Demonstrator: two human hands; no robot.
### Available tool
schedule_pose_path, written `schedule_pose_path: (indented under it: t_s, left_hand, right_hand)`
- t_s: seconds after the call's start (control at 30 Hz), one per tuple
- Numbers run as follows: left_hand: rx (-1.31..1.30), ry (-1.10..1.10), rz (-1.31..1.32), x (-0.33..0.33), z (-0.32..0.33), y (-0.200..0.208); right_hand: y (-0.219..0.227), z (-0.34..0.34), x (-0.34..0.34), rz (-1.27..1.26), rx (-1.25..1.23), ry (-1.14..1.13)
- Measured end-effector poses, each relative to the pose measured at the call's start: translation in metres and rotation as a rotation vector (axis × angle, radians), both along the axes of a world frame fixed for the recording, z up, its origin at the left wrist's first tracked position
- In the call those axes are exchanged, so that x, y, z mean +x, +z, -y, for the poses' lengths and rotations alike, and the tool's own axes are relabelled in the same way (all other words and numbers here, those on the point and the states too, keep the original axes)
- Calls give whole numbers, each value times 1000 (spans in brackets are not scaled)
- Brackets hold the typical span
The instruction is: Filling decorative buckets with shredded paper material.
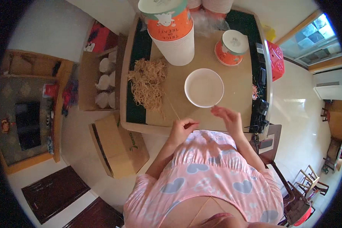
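Observation:
A white paper cup (204, 87) stands on the brown cardboard sheet (224, 114), its open mouth facing up. Just off its near rim is my right hand (230, 117), fingers stretched out and nothing visible in them. My left hand (183, 130) is closed at the table's near edge. A thin strand of tan paper shred (173, 108) runs to it from the tangled tan pile (148, 83) at the left. What lies between the left fingertips is partly hidden.
Behind the pile rises a tall stack of orange and white paper cups (173, 41). Lidded orange tubs (231, 47) are at the back right. Cables and black devices (261, 106) line the right edge. Cardboard boxes (119, 144) stand on the floor to the left.

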State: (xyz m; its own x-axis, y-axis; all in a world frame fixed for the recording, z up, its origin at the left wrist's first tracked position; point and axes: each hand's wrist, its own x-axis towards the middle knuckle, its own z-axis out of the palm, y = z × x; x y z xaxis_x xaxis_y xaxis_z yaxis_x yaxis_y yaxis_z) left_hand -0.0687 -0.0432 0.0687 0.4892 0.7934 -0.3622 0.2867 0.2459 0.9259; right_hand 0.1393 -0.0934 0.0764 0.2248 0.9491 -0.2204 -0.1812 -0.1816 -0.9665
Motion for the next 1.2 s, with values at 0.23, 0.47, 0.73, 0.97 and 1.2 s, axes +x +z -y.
schedule_pose_path:
  t_s: [0.23,0.47,0.73,0.97,1.2]
  left_hand:
    - [-14,-165,-20,5,3,-11]
    - [-8,-507,-33,35,1,-30]
    - [643,-163,-57,108,-52,-33]
    - [-108,-161,124,142,-65,-21]
    - [-363,18,270,145,-66,-43]
  right_hand:
    - [12,-22,39,-517,60,-395]
    - [-18,-23,71,-369,23,-213]
    - [-17,-31,79,96,49,-80]
    - [-4,-31,65,509,1,94]
    - [-16,-33,66,521,-60,67]
